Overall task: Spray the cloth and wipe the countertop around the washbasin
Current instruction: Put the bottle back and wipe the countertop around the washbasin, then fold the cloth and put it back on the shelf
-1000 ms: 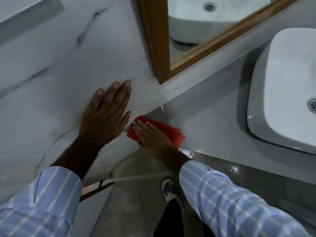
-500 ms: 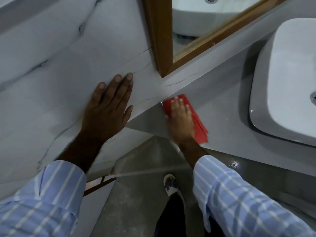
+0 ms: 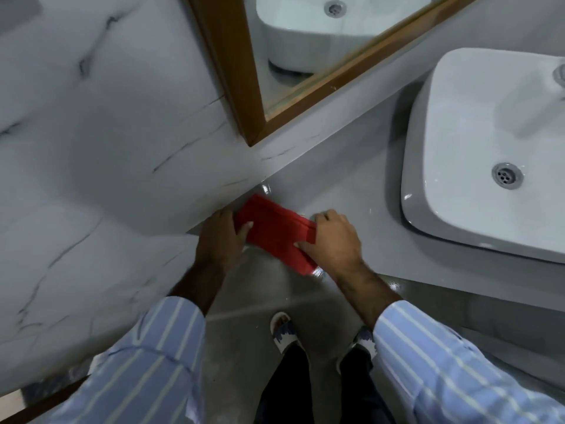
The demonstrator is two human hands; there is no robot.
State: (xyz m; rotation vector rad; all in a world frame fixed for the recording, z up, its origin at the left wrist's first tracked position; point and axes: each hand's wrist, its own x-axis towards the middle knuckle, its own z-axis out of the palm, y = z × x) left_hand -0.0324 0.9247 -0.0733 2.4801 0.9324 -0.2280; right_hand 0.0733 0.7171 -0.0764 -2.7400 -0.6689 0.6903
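Observation:
A folded red cloth (image 3: 273, 232) lies at the left end of the grey countertop (image 3: 345, 185), near its front edge and against the marble side wall. My left hand (image 3: 221, 237) grips the cloth's left end, thumb on top. My right hand (image 3: 331, 240) holds its right end with fingers curled over the folded edge. The white washbasin (image 3: 477, 166) sits on the counter to the right, well apart from the cloth. No spray bottle is in view.
A wood-framed mirror (image 3: 244, 71) hangs above the counter's back edge. The marble wall (image 3: 107, 148) fills the left side. A wet patch (image 3: 266, 188) glistens in the counter's corner. Below are the grey floor and my feet (image 3: 282, 332).
My left hand has come off the marble wall and taken the cloth's left end. My right hand moved from flat on the cloth to gripping its right end. The cloth shifted back toward the front edge.

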